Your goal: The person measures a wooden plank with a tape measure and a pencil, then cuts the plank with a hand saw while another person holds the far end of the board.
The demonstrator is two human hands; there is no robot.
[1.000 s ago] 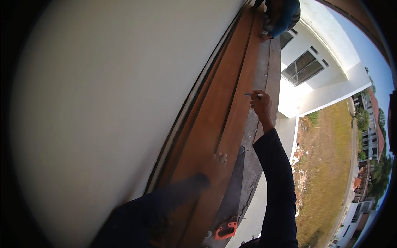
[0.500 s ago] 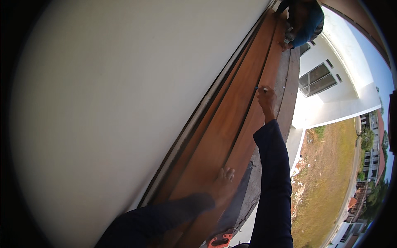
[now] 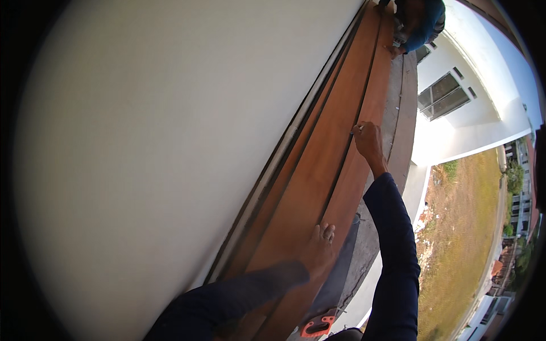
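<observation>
My right hand [image 3: 369, 139] is closed in a pinch on a slim pen-like tool [image 3: 356, 130], mostly hidden by the fingers. Its tip is at the dark gap between a wide brown wooden board [image 3: 318, 165] and a narrower brown board [image 3: 352, 176] to the right. Closer to me, my left hand [image 3: 320, 247] rests on the boards beside that gap, fingers laid on the wood and foreshortened. An orange-handled saw [image 3: 318, 325] lies at the lower edge, below both hands.
A pale wall [image 3: 153, 142] runs along the boards' left side. At the far end, another person [image 3: 424, 25] bends over the boards, a hand [image 3: 393, 51] on their edge. Rough concrete [image 3: 364, 250] borders the right, with dry grass [image 3: 455, 227] and a white building [image 3: 466, 119] beyond.
My right hand has drawn back toward me along the gap, with the pen-like tool still pinched. My left hand stays on the boards. The whole view has shifted slightly.
</observation>
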